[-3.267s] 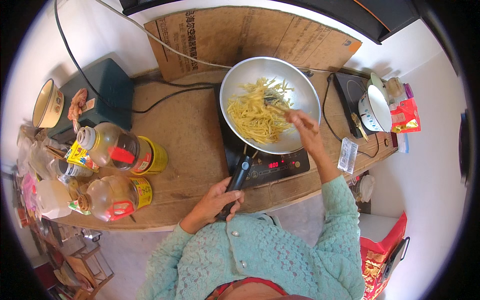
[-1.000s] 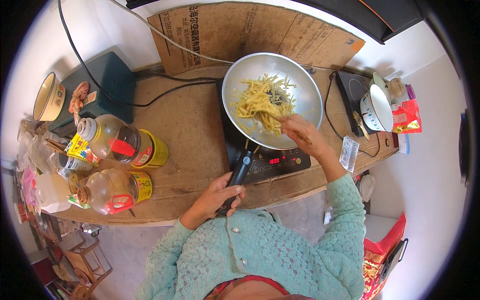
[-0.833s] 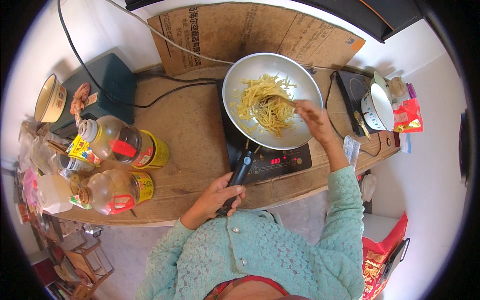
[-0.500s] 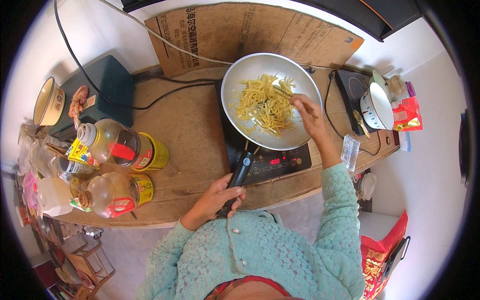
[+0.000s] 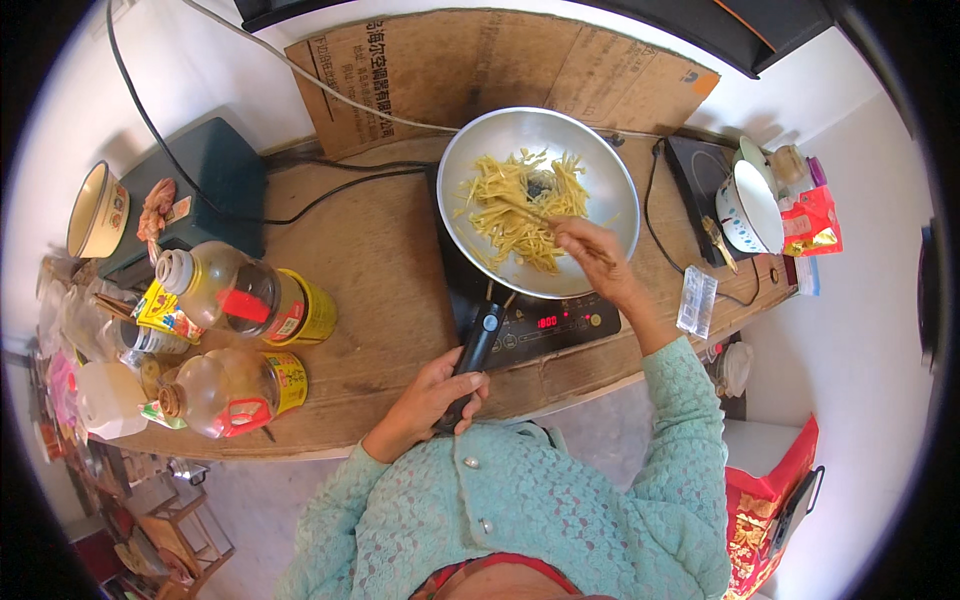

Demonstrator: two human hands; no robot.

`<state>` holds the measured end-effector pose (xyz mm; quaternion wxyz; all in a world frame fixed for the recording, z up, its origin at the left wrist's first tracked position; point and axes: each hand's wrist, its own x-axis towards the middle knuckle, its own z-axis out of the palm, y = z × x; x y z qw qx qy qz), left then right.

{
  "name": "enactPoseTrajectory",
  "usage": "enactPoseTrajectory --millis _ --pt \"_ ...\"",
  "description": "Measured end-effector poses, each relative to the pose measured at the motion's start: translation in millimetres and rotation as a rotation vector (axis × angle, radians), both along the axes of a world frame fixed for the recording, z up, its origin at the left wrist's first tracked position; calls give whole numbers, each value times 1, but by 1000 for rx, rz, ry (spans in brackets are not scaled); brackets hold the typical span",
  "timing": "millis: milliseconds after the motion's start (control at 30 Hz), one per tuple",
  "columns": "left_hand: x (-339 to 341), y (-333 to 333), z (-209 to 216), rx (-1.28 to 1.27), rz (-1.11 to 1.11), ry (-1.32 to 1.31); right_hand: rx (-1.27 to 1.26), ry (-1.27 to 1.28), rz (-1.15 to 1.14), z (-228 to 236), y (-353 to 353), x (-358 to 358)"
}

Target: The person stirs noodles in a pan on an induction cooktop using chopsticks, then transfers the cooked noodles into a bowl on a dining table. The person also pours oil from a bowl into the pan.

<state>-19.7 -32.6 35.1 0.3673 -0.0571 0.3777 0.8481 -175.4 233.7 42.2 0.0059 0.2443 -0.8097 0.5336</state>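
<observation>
My left hand (image 5: 422,400) is wrapped round the black handle (image 5: 481,345) of a frying pan (image 5: 612,185), close to my body. The pan rests on a black induction cooktop (image 5: 575,328) with a lit red display. Pale yellow shredded strips (image 5: 497,188), which look like potato, lie heaped inside it. Above the pan's right side, my right hand (image 5: 597,255) is closed on a pair of chopsticks (image 5: 524,211). Their tips reach into the left part of the strips. A small dark patch of pan bottom shows behind the heap.
Large oil bottles (image 5: 232,285) and jars crowd the counter's left, before a dark green box (image 5: 205,180). Cardboard (image 5: 500,70) stands behind the pan. To the right are a second cooktop (image 5: 690,170), a white bowl (image 5: 750,205), a red packet (image 5: 812,222) and a clear plastic tray (image 5: 697,302).
My right hand has moved slightly left and nearer to me, and the chopstick tips have swung left through the strips. The strips are spread differently, baring more pan bottom. My left hand stays on the handle.
</observation>
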Motion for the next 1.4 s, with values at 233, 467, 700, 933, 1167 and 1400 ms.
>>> enactPoseTrajectory --millis 233,467,700,933,1167,1400 --pt "0 -1 -3 20 -4 -11 -117 -170 -290 42 54 18" --pt "-1 1 -1 10 -24 -7 29 -52 -272 8 26 46" --pt "0 -1 -1 25 10 -21 73 25 76 38 6 44" --pt "0 1 -3 34 3 -14 399 184 78 31 28 27" --pt "-2 -2 -2 32 -7 -5 300 29 51 61 49 39" --pt "-2 -1 -4 47 -23 -52 406 222 7 21 49 28"
